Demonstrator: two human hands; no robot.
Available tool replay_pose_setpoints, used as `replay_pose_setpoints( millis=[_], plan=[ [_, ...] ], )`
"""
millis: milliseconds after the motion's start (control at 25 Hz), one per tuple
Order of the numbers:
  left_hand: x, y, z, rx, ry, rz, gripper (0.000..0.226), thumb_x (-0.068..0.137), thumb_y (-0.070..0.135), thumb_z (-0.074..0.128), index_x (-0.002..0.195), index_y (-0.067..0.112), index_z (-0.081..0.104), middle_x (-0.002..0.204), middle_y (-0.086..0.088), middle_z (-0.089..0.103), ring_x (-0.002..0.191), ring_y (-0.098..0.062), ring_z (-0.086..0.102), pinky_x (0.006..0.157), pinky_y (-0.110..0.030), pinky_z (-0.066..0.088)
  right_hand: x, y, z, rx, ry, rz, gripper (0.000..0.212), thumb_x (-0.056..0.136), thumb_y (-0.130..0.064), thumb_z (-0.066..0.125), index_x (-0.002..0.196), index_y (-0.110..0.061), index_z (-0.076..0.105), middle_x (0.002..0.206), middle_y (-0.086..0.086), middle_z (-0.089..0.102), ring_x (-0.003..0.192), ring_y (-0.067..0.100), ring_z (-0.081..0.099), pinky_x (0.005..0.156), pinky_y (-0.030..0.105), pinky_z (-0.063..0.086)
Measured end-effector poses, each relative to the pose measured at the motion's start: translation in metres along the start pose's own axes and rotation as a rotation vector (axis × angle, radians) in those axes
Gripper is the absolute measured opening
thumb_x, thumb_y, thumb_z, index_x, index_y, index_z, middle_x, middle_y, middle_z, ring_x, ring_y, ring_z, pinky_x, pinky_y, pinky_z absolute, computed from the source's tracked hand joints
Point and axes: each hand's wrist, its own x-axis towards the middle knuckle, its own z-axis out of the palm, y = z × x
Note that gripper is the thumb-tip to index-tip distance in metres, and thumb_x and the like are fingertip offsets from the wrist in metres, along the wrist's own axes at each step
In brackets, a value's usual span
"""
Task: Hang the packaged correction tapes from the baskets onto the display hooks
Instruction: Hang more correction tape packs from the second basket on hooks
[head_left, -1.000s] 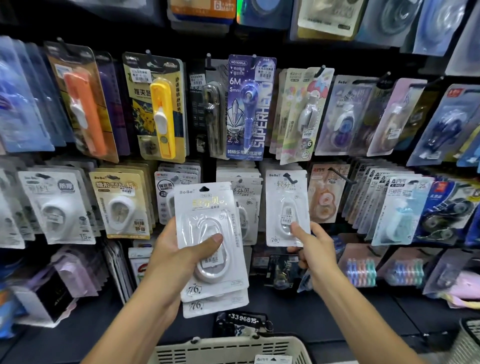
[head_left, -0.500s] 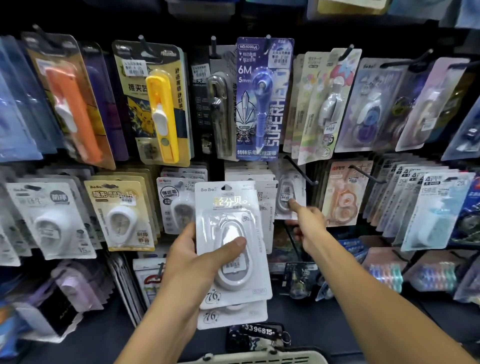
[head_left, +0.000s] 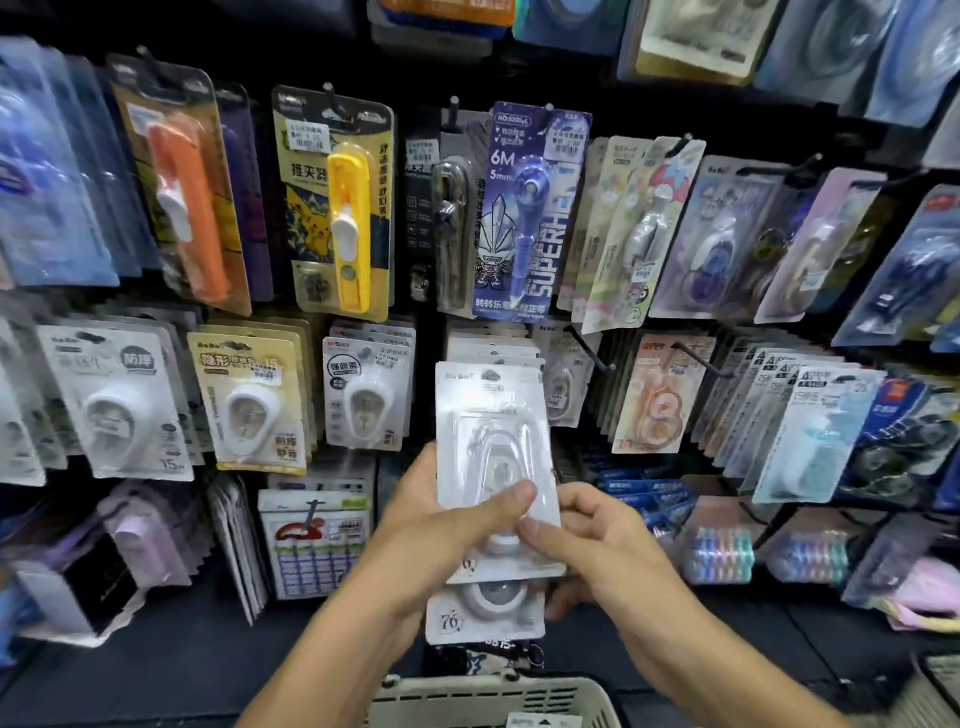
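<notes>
My left hand grips a small stack of white packaged correction tapes, thumb across the front of the top pack; a second pack sticks out below. My right hand pinches the lower right edge of the top pack. Just behind the stack hangs a row of the same white packs. To its right a black display hook juts out, with one white pack pushed to its back. A beige basket sits at the bottom edge below my hands.
The pegboard wall is dense with hanging blister packs: a yellow pack, a purple pack, beige tape packs, an orange tape pack. A dark shelf runs below. A second basket's rim shows bottom right.
My right hand has left the pack it pushed back on the hook and come down to the stack in my left hand, now pinching the top pack.
</notes>
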Motion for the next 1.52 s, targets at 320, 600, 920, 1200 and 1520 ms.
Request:
replay_pose_setpoints(
  millis=[320, 600, 920, 1200, 1520],
  plan=[
    [-0.003, 0.008, -0.005, -0.001, 0.050, 0.000, 0.050, 0.084, -0.012, 0.071, 0.112, 0.030, 0.067, 0.099, -0.003, 0.081, 0.088, -0.023, 0.078, 0.069, -0.036, 0.062, 0.003, 0.000, -0.045, 0.213, 0.406, -0.075, 0.013, 0.090, -0.011, 0.067, 0.102, -0.010, 0.062, 0.075, 0.011, 0.070, 0.045, 0.024, 0.057, 0.042, 0.032, 0.045],
    [0.006, 0.015, -0.014, 0.000, 0.211, 0.118, 0.049, 0.086, -0.010, 0.070, 0.111, 0.032, 0.066, 0.097, 0.007, 0.081, 0.087, -0.016, 0.078, 0.074, -0.038, 0.059, 0.006, 0.004, -0.071, 0.073, 0.536, -0.120, 0.012, 0.090, -0.017, 0.067, 0.094, -0.025, 0.074, 0.057, 0.005, 0.064, 0.033, 0.013, 0.044, 0.033, 0.022, 0.034],
    [0.012, 0.014, -0.010, -0.063, 0.220, 0.141, 0.053, 0.084, -0.016, 0.069, 0.114, 0.027, 0.064, 0.095, 0.006, 0.081, 0.082, -0.011, 0.078, 0.057, -0.018, 0.057, 0.084, 0.007, -0.076, 0.073, 0.630, 0.110, 0.009, 0.096, -0.012, 0.064, 0.099, -0.005, 0.059, 0.066, 0.007, 0.058, 0.037, 0.011, 0.039, 0.033, 0.022, 0.036],
    [0.027, 0.012, -0.013, -0.092, 0.231, 0.147, 0.046, 0.085, -0.013, 0.070, 0.111, 0.024, 0.066, 0.096, 0.004, 0.081, 0.085, -0.014, 0.078, 0.063, -0.027, 0.060, 0.114, 0.004, -0.070, 0.142, 0.536, 0.221, 0.046, 0.104, -0.026, 0.054, 0.146, -0.017, 0.037, 0.109, 0.008, 0.068, 0.076, 0.028, 0.066, 0.059, 0.038, 0.055],
    [0.042, -0.007, 0.007, 0.177, 0.079, 0.197, 0.024, 0.090, 0.019, 0.076, 0.111, 0.027, 0.070, 0.109, 0.010, 0.078, 0.098, -0.008, 0.074, 0.071, -0.017, 0.058, 0.038, 0.010, -0.046, -0.012, 0.053, -0.053, 0.010, 0.099, -0.015, 0.063, 0.103, -0.006, 0.064, 0.080, 0.010, 0.075, 0.052, 0.015, 0.065, 0.039, 0.024, 0.049]
  ],
)
